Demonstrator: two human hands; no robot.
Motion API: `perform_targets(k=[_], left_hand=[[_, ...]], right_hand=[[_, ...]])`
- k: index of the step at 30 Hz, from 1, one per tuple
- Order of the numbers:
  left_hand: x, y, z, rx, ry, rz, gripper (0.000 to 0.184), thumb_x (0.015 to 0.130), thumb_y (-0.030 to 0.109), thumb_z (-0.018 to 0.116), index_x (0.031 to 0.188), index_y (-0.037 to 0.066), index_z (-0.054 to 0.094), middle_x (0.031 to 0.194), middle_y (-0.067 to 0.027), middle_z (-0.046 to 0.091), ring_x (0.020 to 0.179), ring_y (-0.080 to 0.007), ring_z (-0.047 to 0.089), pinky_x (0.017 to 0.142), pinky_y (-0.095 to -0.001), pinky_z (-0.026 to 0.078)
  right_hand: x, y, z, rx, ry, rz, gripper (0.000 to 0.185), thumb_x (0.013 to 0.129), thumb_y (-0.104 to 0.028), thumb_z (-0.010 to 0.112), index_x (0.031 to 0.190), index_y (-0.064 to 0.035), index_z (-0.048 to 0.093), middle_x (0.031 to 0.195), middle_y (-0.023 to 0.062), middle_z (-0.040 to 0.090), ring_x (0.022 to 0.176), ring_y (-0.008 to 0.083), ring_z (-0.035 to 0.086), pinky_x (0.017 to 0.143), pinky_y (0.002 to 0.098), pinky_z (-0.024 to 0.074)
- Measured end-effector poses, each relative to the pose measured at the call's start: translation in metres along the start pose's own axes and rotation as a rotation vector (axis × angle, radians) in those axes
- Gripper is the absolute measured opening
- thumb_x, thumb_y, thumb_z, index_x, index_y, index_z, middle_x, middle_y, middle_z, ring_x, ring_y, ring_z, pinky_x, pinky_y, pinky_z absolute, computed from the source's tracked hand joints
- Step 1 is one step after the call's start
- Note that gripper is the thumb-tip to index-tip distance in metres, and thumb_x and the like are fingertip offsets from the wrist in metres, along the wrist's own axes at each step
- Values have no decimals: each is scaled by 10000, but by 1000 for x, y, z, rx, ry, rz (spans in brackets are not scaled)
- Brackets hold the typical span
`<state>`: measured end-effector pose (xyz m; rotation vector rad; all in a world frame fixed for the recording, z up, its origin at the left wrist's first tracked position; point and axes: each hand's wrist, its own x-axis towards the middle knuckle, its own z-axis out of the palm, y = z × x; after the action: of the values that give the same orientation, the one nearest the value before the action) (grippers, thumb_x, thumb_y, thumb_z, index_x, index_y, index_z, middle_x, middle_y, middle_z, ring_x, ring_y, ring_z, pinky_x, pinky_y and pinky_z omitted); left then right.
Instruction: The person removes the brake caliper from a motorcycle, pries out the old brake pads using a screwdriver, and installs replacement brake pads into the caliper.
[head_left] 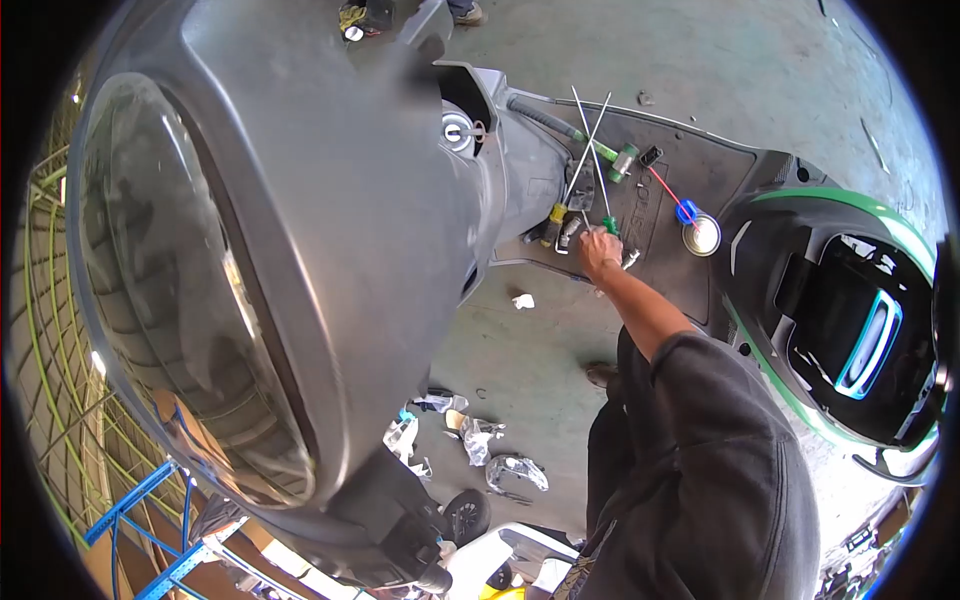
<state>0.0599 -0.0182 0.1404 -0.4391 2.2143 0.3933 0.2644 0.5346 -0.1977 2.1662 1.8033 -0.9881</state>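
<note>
Grey front panel of a scooter fills the view closest to the camera, with a clear lens set into it. Beyond it stretches the footboard, where the right hand reaches among tools at the edge nearest the person, toward the front end. Its fingers are bent right by the handle of the green screwdriver; whether they grasp anything I cannot tell. The left hand is out of view. Just beside the right hand, on the front-end side, lie a metal tool and the yellow screwdriver; the two screwdrivers' shafts cross and run toward the far edge. Near that far edge lies a green mallet, its handle angled toward the front corner. Close to the seat end sits a can, with a blue cap and red straw against it. Plastic bags lie on the floor.
</note>
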Motion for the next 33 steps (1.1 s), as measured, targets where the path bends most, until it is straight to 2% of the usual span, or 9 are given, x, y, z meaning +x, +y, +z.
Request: perform_targets(k=[6, 13, 16, 18, 23, 27, 29, 30, 33], left_hand=[[25, -28, -4, -3, -50, 60, 263, 904, 265, 596, 1053, 49, 609, 927, -105, 675, 713, -209, 645, 621, -333, 513], [105, -66, 21, -55, -123, 133, 267, 904, 268, 598, 1048, 44, 614, 928, -105, 675, 714, -210, 644, 626, -336, 517], [127, -107, 6, -77, -93, 74, 268, 904, 269, 599, 1045, 42, 616, 929, -105, 675, 714, -210, 644, 628, -337, 519], [139, -137, -8, -91, -74, 47, 269, 904, 270, 600, 1044, 40, 617, 929, -105, 675, 714, -210, 644, 629, -338, 521], [152, -192, -39, -145, -111, 45, 272, 904, 272, 601, 1040, 37, 620, 930, -105, 675, 714, -211, 644, 632, -340, 524], [148, -220, -74, -194, -220, 187, 275, 904, 273, 603, 1037, 34, 623, 930, -105, 675, 714, -211, 644, 635, -341, 527], [127, -173, -62, -151, -346, 440, 276, 904, 274, 603, 1035, 32, 624, 930, -105, 675, 714, -211, 644, 636, -342, 528], [88, -121, -32, 0, -422, 609, 245, 901, 229, 616, 1045, 32, 602, 918, -90, 669, 717, -175, 631, 641, -315, 516], [-18, -14, 52, 13, -947, 801, 365, 880, 169, 658, 1185, 18, 523, 1065, -57, 619, 977, -165, 595, 816, -290, 492]], right_hand=[[-35, 17, -23, 113, 166, -326, 336, 941, -261, 366, 945, -45, 624, 948, 150, 639, 859, 322, 661, 720, 443, 516], [-22, 7, -15, -172, 58, -370, 232, 887, -187, 461, 864, -151, 689, 887, 88, 680, 848, 261, 674, 673, 409, 507], [-27, 6, 23, -111, 330, -368, 226, 871, -184, 481, 874, -134, 701, 898, 100, 695, 865, 252, 682, 669, 393, 520], [-27, 0, 19, -55, 154, -295, 194, 851, -170, 513, 872, -117, 699, 916, 97, 697, 880, 243, 687, 662, 377, 536], [-81, 32, 12, 38, 394, -466, 210, 814, -168, 569, 985, -54, 611, 905, 138, 667, 874, 316, 659, 732, 438, 522], [-226, 67, -30, 470, 415, -144, 350, 710, -229, 709, 960, -22, 577, 900, 209, 652, 837, 384, 637, 768, 463, 520], [-298, 109, -16, 659, 374, -377, 360, 685, -219, 708, 944, 6, 599, 858, 243, 640, 801, 396, 627, 716, 470, 516], [-371, 113, -51, 735, 74, -379, 382, 665, -204, 708, 951, 21, 592, 840, 244, 634, 777, 340, 631, 700, 447, 516], [-531, 135, -111, 589, -136, -719, 358, 719, -217, 694, 958, 32, 598, 799, 207, 641, 727, 288, 636, 654, 407, 493]])
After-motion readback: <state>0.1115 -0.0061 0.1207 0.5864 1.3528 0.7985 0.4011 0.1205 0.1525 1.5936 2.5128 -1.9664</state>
